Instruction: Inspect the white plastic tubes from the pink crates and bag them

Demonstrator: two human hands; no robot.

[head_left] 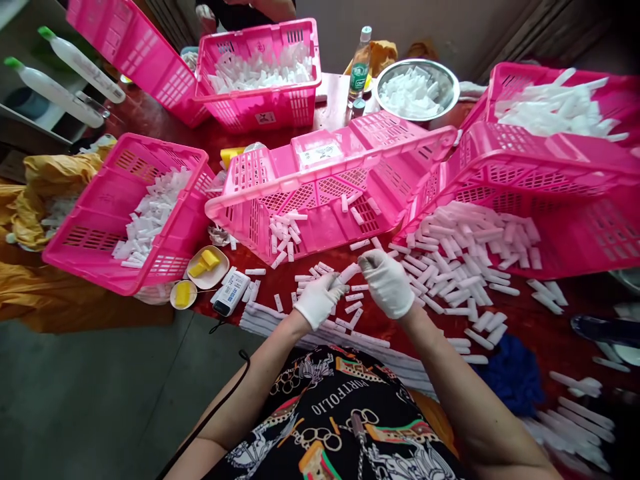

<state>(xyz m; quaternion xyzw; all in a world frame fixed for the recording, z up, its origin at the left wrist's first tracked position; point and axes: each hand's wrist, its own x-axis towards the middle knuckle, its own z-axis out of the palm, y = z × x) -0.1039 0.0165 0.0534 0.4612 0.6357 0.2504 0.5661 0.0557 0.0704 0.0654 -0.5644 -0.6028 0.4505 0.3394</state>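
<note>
Both my hands wear white gloves and meet over the red table (545,333). My left hand (319,300) is closed on a small white plastic tube (349,272) that sticks out toward the right. My right hand (387,283) is closed in a pinch at the tube's end. Several loose white tubes (353,308) lie on the table under and around my hands. A large heap of white tubes (465,260) spills out of a tipped pink basket (565,193) just right of my right hand.
A tipped pink basket (320,193) lies straight ahead and another pink basket (125,213) of tubes at left. A far pink basket (260,73), a steel bowl (417,90), a bottle (360,63) and small dishes with yellow sponges (207,263) stand around. Another person (240,10) stands behind.
</note>
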